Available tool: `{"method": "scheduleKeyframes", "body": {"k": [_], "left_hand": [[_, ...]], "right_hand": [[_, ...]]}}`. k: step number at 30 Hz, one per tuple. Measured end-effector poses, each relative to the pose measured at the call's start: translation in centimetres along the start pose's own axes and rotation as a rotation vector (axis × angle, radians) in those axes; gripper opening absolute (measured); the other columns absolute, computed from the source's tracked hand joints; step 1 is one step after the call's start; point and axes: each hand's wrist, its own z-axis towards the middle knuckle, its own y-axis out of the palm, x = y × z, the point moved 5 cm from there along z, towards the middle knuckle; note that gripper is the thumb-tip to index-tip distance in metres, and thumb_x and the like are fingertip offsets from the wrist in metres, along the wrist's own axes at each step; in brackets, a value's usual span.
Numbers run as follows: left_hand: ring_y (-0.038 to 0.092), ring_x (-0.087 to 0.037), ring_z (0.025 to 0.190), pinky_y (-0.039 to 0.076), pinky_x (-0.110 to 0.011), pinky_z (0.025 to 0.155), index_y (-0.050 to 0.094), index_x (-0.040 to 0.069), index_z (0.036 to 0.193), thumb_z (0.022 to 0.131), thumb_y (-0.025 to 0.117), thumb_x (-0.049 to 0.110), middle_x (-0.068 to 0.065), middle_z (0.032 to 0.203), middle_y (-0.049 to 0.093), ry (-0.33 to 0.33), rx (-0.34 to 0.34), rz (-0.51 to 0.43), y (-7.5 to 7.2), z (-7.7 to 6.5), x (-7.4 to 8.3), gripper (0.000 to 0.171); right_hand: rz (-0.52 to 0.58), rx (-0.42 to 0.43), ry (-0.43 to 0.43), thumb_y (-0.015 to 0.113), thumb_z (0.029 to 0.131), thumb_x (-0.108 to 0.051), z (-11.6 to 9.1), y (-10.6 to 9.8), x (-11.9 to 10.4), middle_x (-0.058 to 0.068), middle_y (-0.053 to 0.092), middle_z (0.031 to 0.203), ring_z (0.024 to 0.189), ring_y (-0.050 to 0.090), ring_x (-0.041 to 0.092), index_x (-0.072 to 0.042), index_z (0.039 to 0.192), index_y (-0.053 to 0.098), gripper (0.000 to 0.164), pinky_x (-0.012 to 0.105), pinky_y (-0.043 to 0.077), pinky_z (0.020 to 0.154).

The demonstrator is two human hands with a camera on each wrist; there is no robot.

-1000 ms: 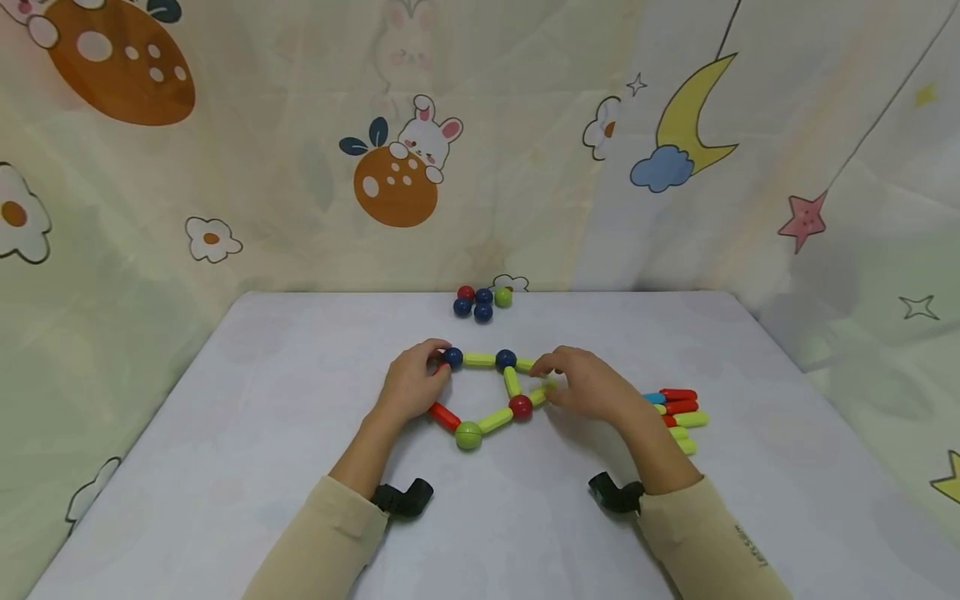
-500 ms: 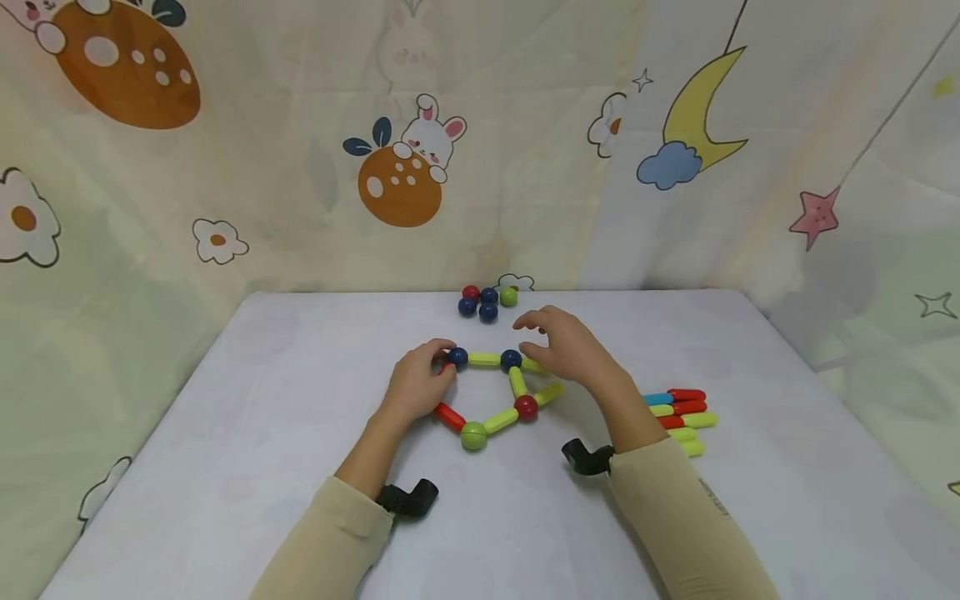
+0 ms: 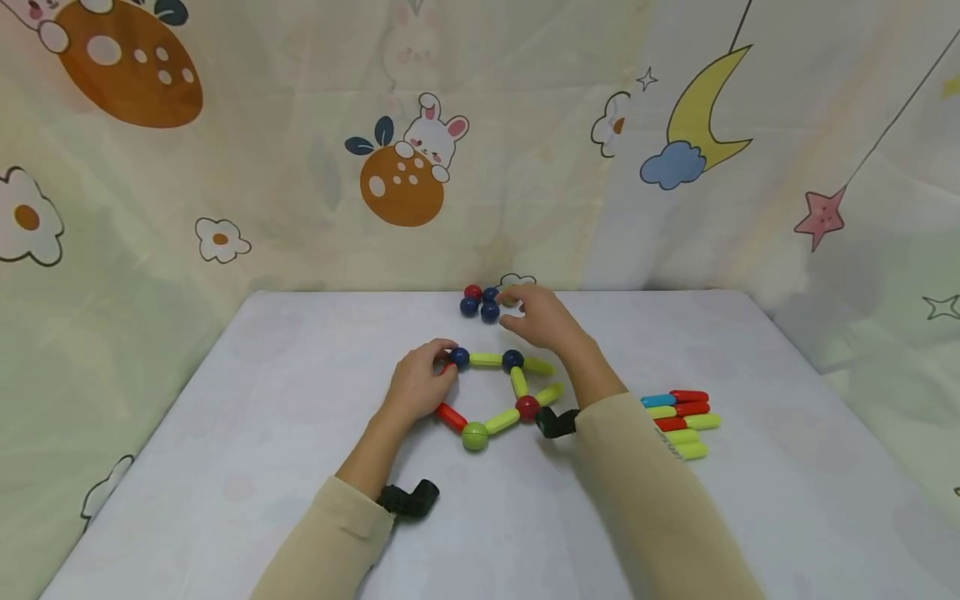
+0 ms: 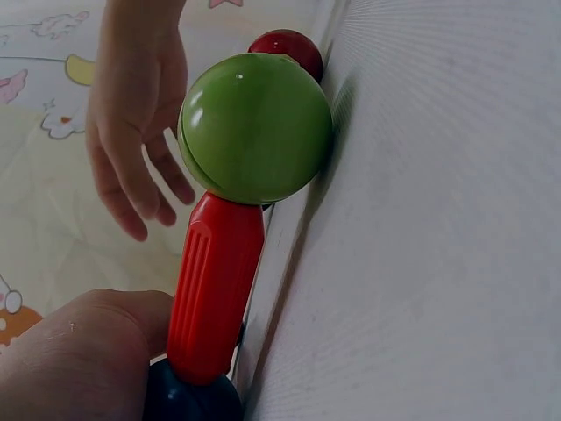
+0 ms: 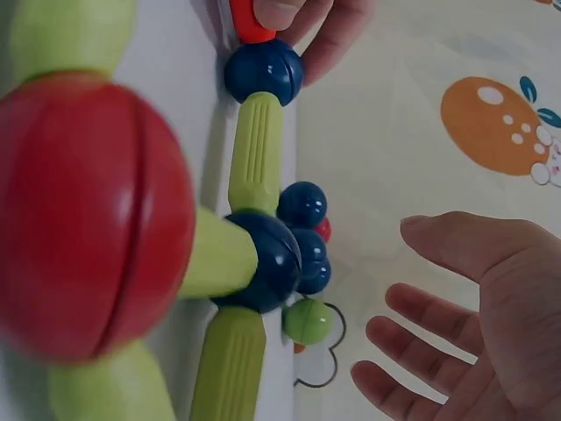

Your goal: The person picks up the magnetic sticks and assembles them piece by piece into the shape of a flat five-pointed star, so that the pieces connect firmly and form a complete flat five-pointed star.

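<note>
A frame of ball-and-rod magnetic building pieces lies on the table. My left hand (image 3: 420, 381) pinches a red rod (image 5: 249, 19) at its left side, beside a dark blue ball (image 3: 460, 358). Another red rod (image 4: 215, 289) runs from under that hand to a green ball (image 4: 254, 127). Yellow-green rods (image 3: 502, 421) link the green ball, a red ball (image 3: 527, 407) and a second blue ball (image 3: 513, 360); two rods stick out freely at the right. Fingers spread, my right hand (image 3: 546, 317) reaches over the loose balls at the back, partly covering a loose green ball (image 5: 307, 321).
Loose blue balls (image 3: 490, 312) and a loose red ball (image 3: 472, 292) cluster near the table's back edge. Several rods in red, blue and yellow-green (image 3: 701, 422) lie at the right, partly behind the right sleeve (image 3: 652, 492). A patterned cloth (image 3: 300, 167) hangs behind the table (image 3: 187, 467).
My right hand has left the rods at the frame's right side and moved back and left to the loose balls. My left hand stays on the frame.
</note>
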Motion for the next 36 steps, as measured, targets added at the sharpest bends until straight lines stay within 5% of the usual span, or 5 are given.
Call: {"method": "scheduleKeyframes", "body": {"k": [9,19,27,36], "left_hand": [[0.063,-0.030,0.115,0.048,-0.049,0.106,0.066,0.015,0.134,0.095,0.064,0.017,-0.011,0.125,0.072,-0.007,-0.009,0.004,0.0,0.0,-0.2,0.039],[0.064,-0.030,0.112,0.050,-0.050,0.104,0.067,0.014,0.133,0.094,0.065,0.016,-0.011,0.124,0.072,0.014,-0.013,0.002,0.1,-0.2,0.4,0.038],[0.063,-0.030,0.114,0.049,-0.049,0.107,0.066,0.015,0.134,0.095,0.065,0.018,-0.011,0.125,0.071,-0.003,-0.020,0.000,0.1,-0.2,0.3,0.039],[0.063,-0.031,0.118,0.049,-0.050,0.108,0.066,0.015,0.134,0.096,0.065,0.018,-0.011,0.126,0.071,-0.014,-0.005,-0.008,-0.1,-0.2,0.0,0.039]], "right_hand": [[0.080,0.020,0.039,0.067,0.099,-0.018,2.5,1.1,0.2,0.017,0.059,0.145,0.132,0.057,0.039,-0.010,0.139,0.064,0.042,0.053,0.049,0.108],[-0.012,-0.052,0.074,0.067,0.099,-0.016,3.9,2.1,0.2,0.016,0.054,0.151,0.146,0.045,0.035,-0.010,0.144,0.059,0.047,0.051,0.035,0.122],[-0.074,-0.130,0.130,0.067,0.098,-0.017,4.1,3.2,1.0,0.014,0.054,0.154,0.146,0.046,0.034,-0.013,0.145,0.060,0.048,0.052,0.036,0.121],[-0.106,-0.141,0.135,0.068,0.095,-0.011,4.6,3.6,0.9,0.011,0.064,0.139,0.125,0.058,0.029,-0.011,0.130,0.069,0.035,0.047,0.046,0.112]]}}
